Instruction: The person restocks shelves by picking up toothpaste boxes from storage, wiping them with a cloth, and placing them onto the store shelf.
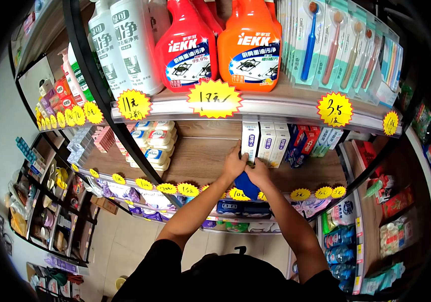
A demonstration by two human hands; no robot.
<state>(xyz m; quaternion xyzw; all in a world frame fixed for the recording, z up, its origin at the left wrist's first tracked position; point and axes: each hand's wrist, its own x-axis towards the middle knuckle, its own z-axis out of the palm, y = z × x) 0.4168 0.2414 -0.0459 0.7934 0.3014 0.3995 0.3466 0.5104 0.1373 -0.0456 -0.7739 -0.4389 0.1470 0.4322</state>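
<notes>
— Where is the left hand (233,164)?
— At the lower left edge of the leftmost white carton (250,140), fingers reaching up along its side, partly bent. It seems to touch the carton; whether it grips it, I can't tell.
— And the right hand (257,172)?
— Close beside the left, at the carton's lower front, fingers bent inward. Its fingertips are unclear, so I can't say how far open it is.
— The blue cloth (246,187)?
— Directly below both hands, between the wrists, hanging across the shelf's front edge. Its top meets the right hand; which hand has hold of it is unclear.
— What stands around them?
— Two more white cartons (267,142) just right, then red toothpaste cartons (310,139). Well to the left, stacked white soap packs (158,143) sit on the wooden shelf (203,161).
— Higher up?
— Red (186,48) and orange iEKK bottles (250,48), then packaged toothbrushes (308,45) at right.
</notes>
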